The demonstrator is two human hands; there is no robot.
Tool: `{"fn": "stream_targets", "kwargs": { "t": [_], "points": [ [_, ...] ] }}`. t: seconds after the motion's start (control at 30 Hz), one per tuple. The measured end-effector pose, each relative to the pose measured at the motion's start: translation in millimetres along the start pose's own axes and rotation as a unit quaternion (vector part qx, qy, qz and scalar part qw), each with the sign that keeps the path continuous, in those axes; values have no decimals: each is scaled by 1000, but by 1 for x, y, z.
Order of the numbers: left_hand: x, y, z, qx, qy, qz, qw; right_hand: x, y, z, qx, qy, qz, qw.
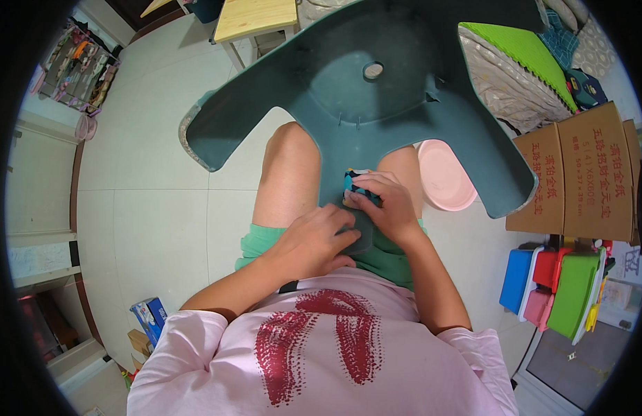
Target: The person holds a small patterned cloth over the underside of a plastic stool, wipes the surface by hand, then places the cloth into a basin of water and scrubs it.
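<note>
An overturned dark green plastic stool (pixel 404 109) lies before me, its hollow underside facing up and its legs spread outward. One stool leg (pixel 344 156) points toward my body and lies between my thighs. My left hand (pixel 321 242) grips the near end of this leg, with fingers bent over its edge. In my right hand (pixel 387 200) is a small patterned cloth or sponge (pixel 350 182) in blue, black and white, pressed against the leg's inner face. The fingers partly cover it, so its exact kind is unclear. A round hole (pixel 373 70) pierces the stool's seat.
To the right on the tiled floor stands a pink plastic basin (pixel 445 179), partly behind a stool leg. Cardboard boxes (pixel 576 177) with printed writing and colored plastic bins (pixel 576 291) are farther right. A wooden-topped table (pixel 256 18) stands beyond the stool.
</note>
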State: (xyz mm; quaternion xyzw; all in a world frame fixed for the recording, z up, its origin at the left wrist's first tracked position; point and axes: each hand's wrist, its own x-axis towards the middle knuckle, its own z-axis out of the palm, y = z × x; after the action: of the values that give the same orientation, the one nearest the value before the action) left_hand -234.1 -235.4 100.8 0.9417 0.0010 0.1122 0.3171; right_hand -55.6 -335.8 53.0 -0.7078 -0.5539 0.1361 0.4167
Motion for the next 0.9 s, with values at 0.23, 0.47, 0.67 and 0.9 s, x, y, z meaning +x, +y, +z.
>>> {"fn": "stream_targets", "kwargs": {
  "t": [0.23, 0.47, 0.67, 0.9],
  "points": [
    [-12, -15, 21, 11, -27, 20, 999, -8, -2, 2, 7, -10, 32, 999],
    [20, -19, 22, -73, 166, -94, 979, -25, -9, 7, 43, -23, 31, 998],
    [28, -28, 24, -73, 96, -121, 985, -38, -23, 9, 125, 100, 84, 984],
    [23, -20, 30, -129, 176, -208, 953, -49, -30, 21, 353, 146, 267, 885]
  ]
}}
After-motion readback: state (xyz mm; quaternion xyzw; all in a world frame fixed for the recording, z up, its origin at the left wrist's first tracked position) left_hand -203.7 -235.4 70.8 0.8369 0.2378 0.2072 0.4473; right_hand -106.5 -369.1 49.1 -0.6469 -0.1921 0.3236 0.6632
